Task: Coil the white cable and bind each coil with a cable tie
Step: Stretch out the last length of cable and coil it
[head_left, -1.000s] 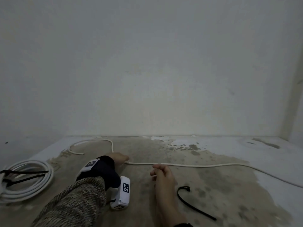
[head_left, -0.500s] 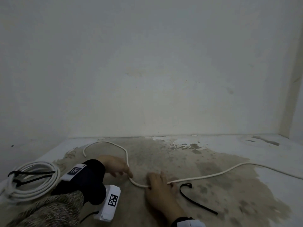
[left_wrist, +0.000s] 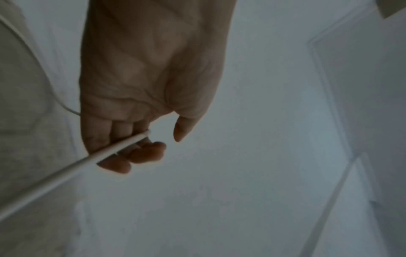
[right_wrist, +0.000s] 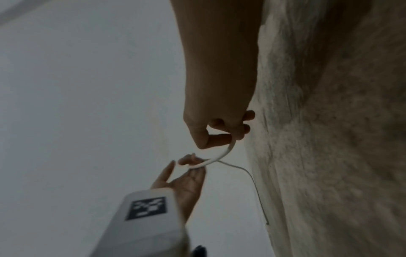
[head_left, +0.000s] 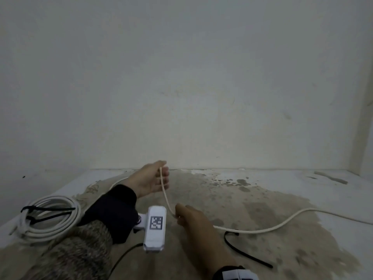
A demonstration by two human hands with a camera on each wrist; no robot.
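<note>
The loose white cable (head_left: 282,224) snakes in from the right across the stained floor to my two hands. My right hand (head_left: 178,216) pinches it low over the floor; the right wrist view shows thumb and forefinger of that hand (right_wrist: 228,139) closed on the cable (right_wrist: 217,157). From there the cable rises to my left hand (head_left: 163,174), held up palm inward, where it hooks across the curled fingers (left_wrist: 140,153). The thumb stands apart in the left wrist view, and the cable (left_wrist: 66,173) runs off to the lower left. A loose black cable tie (head_left: 244,253) lies just right of my right hand.
A finished white coil (head_left: 54,217), bound with black ties (head_left: 48,209), lies on the floor at the left. A bare wall (head_left: 201,98) stands close behind the hands. More of the cable trails behind the left wrist (head_left: 117,181).
My left hand has risen off the floor, lifting the cable with it. My right hand went from lying flat on the floor to pinching the cable, and the slack has pulled in from the right.
</note>
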